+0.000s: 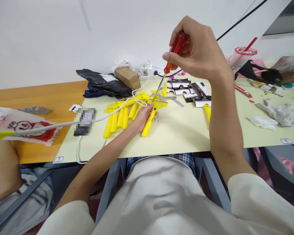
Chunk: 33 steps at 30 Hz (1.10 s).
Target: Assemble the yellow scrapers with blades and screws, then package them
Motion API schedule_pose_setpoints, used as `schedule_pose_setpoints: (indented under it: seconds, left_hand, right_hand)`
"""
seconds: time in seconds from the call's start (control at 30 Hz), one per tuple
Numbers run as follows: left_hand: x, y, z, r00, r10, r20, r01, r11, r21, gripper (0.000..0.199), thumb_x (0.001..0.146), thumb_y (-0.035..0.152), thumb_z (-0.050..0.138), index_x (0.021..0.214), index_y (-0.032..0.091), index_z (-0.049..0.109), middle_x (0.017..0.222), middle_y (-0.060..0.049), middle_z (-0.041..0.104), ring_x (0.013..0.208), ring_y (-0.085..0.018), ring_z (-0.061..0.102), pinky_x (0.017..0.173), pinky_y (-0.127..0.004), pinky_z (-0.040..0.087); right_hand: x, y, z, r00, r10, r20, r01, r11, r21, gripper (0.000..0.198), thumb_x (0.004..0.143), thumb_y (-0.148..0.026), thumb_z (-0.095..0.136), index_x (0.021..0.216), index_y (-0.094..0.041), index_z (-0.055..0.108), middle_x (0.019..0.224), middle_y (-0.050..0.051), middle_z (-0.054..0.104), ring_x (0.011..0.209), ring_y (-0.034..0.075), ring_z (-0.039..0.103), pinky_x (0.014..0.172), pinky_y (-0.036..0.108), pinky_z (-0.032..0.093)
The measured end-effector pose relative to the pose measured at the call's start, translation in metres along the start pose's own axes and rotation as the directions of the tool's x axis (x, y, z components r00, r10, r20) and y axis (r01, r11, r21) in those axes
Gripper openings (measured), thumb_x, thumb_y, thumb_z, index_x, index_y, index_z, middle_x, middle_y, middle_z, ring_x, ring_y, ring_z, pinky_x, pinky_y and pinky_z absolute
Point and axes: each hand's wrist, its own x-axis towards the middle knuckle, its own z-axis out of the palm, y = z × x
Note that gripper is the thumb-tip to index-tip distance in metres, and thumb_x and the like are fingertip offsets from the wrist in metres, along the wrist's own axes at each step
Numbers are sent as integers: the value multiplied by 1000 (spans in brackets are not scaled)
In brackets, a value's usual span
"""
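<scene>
My right hand (201, 52) grips a screwdriver (172, 57) with a clear red handle, held upright, its metal shaft slanting down to the head of a yellow scraper (150, 119). My left hand (143, 117) lies on the pale yellow table (181, 130) and holds that scraper by its handle. A pile of several more yellow scraper handles (120, 116) lies just left of my left hand. Loose metal blades (171, 98) lie right of the scraper head.
Black-and-white blade packs (188, 89) sit behind the scraper. A phone (84, 121) on a white cable, a black bag (105, 83), a cardboard box (128, 77) and a power strip (145, 71) lie at left and back. A cup with straw (240, 57) and crumpled tissues (274, 112) are at right. Another person's arm (2, 169) shows at far left.
</scene>
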Motion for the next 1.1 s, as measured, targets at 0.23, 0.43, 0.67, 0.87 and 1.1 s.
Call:
schedule_pose_setpoints:
  seconds: [0.23, 0.43, 0.67, 0.87, 1.1]
  left_hand:
    - [3, 1, -2, 997, -60, -46, 59, 998, -30, 35, 93, 40, 85, 112, 24, 60, 99, -3, 73, 72, -17, 74, 46, -23, 46]
    - [0, 3, 2, 997, -75, -30, 74, 997, -31, 33, 94, 42, 84, 112, 23, 64, 97, -3, 74, 73, -17, 74, 45, -23, 45]
    - [-2, 1, 2, 1000, -8, 4, 8, 999, 51, 49, 83, 43, 96, 103, 24, 56, 93, 1, 70, 71, -15, 75, 43, -20, 44]
    - [-1, -2, 0, 1000, -17, -3, 17, 997, 76, 57, 80, 46, 99, 105, 26, 52, 94, 2, 71, 66, -14, 74, 43, -20, 44]
    - [-1, 1, -1, 1000, -17, -10, 18, 998, 54, 56, 80, 41, 97, 105, 27, 50, 93, 3, 71, 63, -13, 72, 42, -20, 41]
  right_hand:
    - [0, 0, 1, 999, 32, 7, -32, 999, -17, 25, 88, -17, 86, 103, -22, 66, 91, -1, 67, 78, 17, 58, 71, 34, 41]
    - [0, -3, 2, 998, 56, 24, -55, 997, -47, 24, 90, -20, 86, 104, -22, 67, 92, 0, 68, 79, 17, 59, 72, 34, 42]
    - [4, 3, 7, 985, 155, -78, -159, 986, -48, 25, 84, -13, 87, 92, -22, 66, 78, 0, 73, 74, 20, 67, 71, 36, 46]
    - [5, 10, 7, 954, 289, -81, -290, 957, -11, 32, 83, -13, 90, 81, -27, 61, 57, -6, 70, 59, 25, 74, 66, 39, 54]
    - [4, 12, 0, 967, 184, -178, -183, 983, 23, 31, 84, -13, 88, 84, -27, 60, 70, -4, 69, 65, 22, 72, 62, 36, 50]
